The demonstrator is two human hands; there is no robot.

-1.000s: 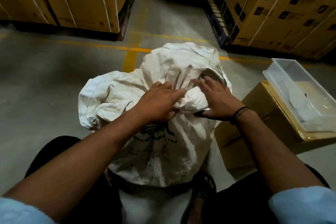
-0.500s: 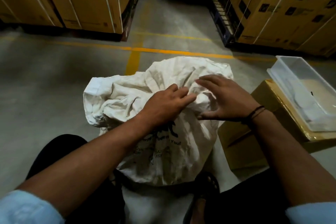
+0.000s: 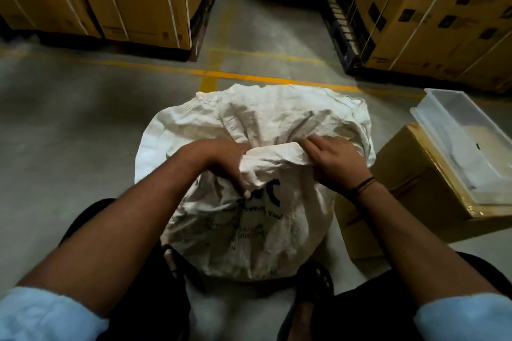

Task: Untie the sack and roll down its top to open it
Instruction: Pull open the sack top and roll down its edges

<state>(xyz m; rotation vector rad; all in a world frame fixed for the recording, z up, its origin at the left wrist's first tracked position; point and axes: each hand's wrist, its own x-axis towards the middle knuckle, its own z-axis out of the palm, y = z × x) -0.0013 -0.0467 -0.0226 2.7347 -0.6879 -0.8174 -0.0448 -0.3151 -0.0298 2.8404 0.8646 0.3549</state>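
Note:
A white woven sack [image 3: 249, 230] with dark printed lettering stands on the concrete floor between my knees. Its loose top [image 3: 266, 119] spreads wide and crumpled behind my hands. My left hand [image 3: 221, 163] grips a bunched fold of the sack's near rim, fingers curled down over it. My right hand [image 3: 335, 160], with a dark band at the wrist, pinches the same fold from the right. The fold [image 3: 274, 158] is stretched between both hands. No tie or string is visible.
A brown cardboard box [image 3: 415, 196] stands close on the right of the sack, with a clear plastic tub [image 3: 468, 141] on top. Strapped cartons on pallets line the back left [image 3: 133, 0] and back right [image 3: 432, 14]. Yellow floor lines [image 3: 249, 77] cross behind the sack.
Both hands went from resting on the crumpled top to gripping a fold of its near rim and pulling it toward me. The sack's top has spread wider and flatter.

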